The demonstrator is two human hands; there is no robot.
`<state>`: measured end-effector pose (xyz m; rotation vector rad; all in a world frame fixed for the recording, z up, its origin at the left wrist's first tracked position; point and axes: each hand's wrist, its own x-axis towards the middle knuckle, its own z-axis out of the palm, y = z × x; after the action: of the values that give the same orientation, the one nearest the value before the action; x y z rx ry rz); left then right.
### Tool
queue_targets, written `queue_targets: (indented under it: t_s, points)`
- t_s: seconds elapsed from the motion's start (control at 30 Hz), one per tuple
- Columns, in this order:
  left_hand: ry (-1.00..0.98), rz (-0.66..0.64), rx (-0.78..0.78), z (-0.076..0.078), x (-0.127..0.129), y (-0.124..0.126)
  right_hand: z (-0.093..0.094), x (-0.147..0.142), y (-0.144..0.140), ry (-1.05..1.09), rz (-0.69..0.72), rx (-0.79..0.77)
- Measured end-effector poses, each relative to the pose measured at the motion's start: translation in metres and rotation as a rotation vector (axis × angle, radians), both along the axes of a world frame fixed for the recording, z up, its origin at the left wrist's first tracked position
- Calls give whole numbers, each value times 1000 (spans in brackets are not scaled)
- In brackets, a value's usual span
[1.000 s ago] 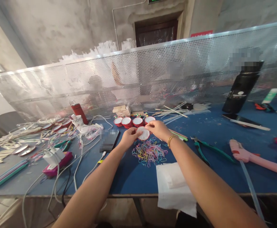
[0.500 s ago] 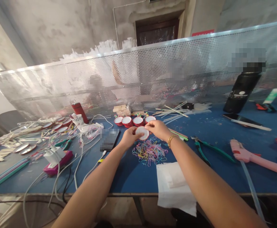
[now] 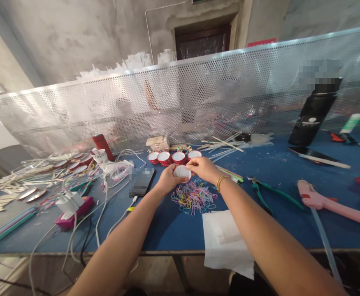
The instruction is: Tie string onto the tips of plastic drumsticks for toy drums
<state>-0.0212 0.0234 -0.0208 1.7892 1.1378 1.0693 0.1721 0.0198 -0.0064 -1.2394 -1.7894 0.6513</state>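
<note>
My left hand (image 3: pixel 168 180) is closed around the near left edge of a small round white-faced disc (image 3: pixel 182 173), its thumb lying across the face. At the disc's upper right edge, my right hand (image 3: pixel 202 167) has thumb and forefinger pinched together; whatever is between those fingertips is too small to make out. Just below the hands lies a loose heap of small coloured loops (image 3: pixel 194 196). Behind them stands a row of round red-sided pieces with white tops (image 3: pixel 178 157), stacked in short piles.
To the right are green-handled pliers (image 3: pixel 278 193), a pink glue gun (image 3: pixel 321 199) and a black bottle (image 3: pixel 312 117). White tissue (image 3: pixel 221 242) hangs over the front edge. A phone (image 3: pixel 142 183), cables, a pink power block (image 3: pixel 75 213) and cluttered parts fill the left.
The disc has tipped to a flatter angle, and my right fingertips have shifted slightly left along its edge. Another person's hand at the far left edge has gone from view.
</note>
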Motion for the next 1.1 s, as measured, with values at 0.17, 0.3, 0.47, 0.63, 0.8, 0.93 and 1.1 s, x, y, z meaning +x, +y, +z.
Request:
queue_targets:
  t_s: [0.17,0.3,0.47,0.63,0.8,0.93,1.1]
  points:
    - [-39,-41,23,-1,1,-1,5,1,-3,0,-9,-1]
    - [-49,-132,92,-4,0,0,10,2,-5,-6,-51,-32]
    - [104,-162,271,-6,-2,2,10,1,-5,-9,-82,-31]
    - [207,-167,321,-2,-3,-4,7,1,-3,8,-81,-26]
    - [269,-136,355,0,-2,-7,6,1,-2,9,-75,-24]
    - [289,-109,354,-3,-1,-7,5,1,-3,6,-66,-32]
    - [289,-116,353,-6,-1,-5,4,2,-3,-19,-60,-21]
